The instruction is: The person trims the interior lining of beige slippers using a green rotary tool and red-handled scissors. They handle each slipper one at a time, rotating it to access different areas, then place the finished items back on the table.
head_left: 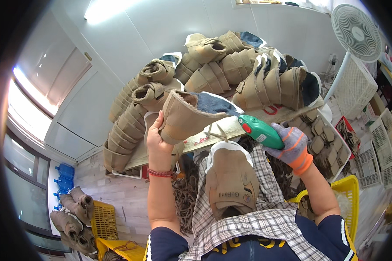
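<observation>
While the bare left grip is closed on a tan shoe upper with dark blue fleecy lining and a white edge, the right grip, in a grey and orange knitted glove, is wrapped around the rear of a green handheld tool with a red button. The held upper is tilted above the near edge of a pale wooden counter, its lined end pointing right; the tool's tip is at that end, though I cannot tell whether they touch. Another tan upper with a white rim lies on the checked black-and-white apron at the near side. Nested tan uppers curve along the counter's left side, and more pile up at its far side. Flat brown rounded pieces lie to the right, and a white round fan stands far right
</observation>
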